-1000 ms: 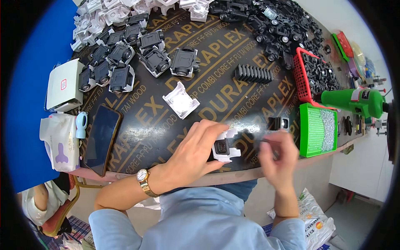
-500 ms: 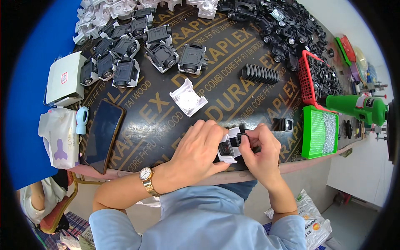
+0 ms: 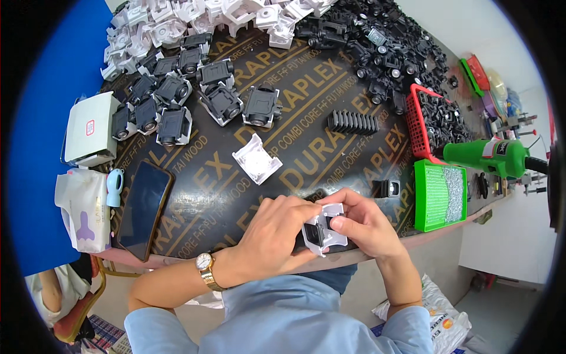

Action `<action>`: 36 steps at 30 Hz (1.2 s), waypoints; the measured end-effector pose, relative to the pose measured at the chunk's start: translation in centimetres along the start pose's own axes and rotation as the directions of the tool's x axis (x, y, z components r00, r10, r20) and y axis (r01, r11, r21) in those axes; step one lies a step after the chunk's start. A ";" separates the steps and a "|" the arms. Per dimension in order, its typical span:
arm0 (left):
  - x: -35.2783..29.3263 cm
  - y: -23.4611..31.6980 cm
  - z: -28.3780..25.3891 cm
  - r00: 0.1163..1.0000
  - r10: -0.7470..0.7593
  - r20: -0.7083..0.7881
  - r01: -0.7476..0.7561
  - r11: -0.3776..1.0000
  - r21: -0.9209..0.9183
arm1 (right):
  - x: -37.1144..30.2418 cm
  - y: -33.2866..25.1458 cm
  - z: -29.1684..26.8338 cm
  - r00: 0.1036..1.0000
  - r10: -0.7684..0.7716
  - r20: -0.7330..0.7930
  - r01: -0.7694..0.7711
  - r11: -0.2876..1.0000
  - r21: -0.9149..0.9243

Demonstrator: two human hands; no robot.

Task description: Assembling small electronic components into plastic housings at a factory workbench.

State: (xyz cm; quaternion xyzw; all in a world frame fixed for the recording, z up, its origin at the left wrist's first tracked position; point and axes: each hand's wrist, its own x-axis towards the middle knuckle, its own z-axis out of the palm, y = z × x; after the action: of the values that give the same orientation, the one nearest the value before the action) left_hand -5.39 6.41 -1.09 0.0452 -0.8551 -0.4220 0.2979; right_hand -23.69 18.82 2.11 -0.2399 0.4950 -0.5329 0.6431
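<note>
Close to the table's front edge, a white plastic housing (image 3: 338,238) is held between both hands, tilted, with black plastic pieces (image 3: 313,235) set in it. My left hand (image 3: 274,229) grips its left side, fingers over the top and thumb below. My right hand (image 3: 361,223) closes on its right side, the thumb pressing at a black piece inside; the fingertips are partly hidden behind the housing. Ahead of my left hand lies another white housing (image 3: 257,158) without black parts. To the right of my right hand rests a small black part with a clear window (image 3: 389,188).
Black-and-white assembled units (image 3: 174,125) stand at the left, below piled white housings (image 3: 162,32). Black parts (image 3: 383,53) heap at far right. A row of black pieces (image 3: 352,123), red basket (image 3: 416,121), green screw tray (image 3: 421,197), green power screwdriver (image 3: 489,157) and phone (image 3: 144,209) lie around.
The housing has been tilted and turned in my hands, and my right fingers have moved from pinching a black piece to wrapping the housing's right side. The whole view has shifted slightly.
</note>
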 end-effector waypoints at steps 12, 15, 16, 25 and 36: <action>0.3 0.3 -0.7 0.979 -0.197 0.062 0.189 0.975 0.115 | 14.9 -11.5 -5.9 0.573 -0.784 0.241 0.044 -0.264 -0.963; 0.5 -0.3 -0.9 0.982 -0.181 0.054 0.172 0.976 0.136 | 22.3 -13.0 -10.0 0.566 -0.795 0.220 -0.178 -0.378 -0.909; 0.5 -0.6 -0.9 0.983 -0.176 0.051 0.169 0.978 0.119 | 23.8 -13.2 -11.3 0.592 -0.776 0.217 -0.241 -0.427 -0.871; 0.2 -0.4 -1.7 0.954 -0.287 0.085 0.266 0.943 0.201 | 13.1 -12.2 -3.5 0.575 -0.802 0.160 0.153 -0.086 -0.984; 0.5 -0.8 -1.0 0.969 -0.242 0.052 0.238 0.968 0.083 | -0.8 -2.4 0.7 0.860 -0.447 0.247 0.163 -0.217 -0.962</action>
State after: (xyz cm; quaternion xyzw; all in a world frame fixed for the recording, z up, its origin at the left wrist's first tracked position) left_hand -5.42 5.01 -0.98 0.1465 -0.8675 -0.4235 0.2161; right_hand -24.11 18.69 4.69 -0.6953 0.7028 -0.1447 0.0411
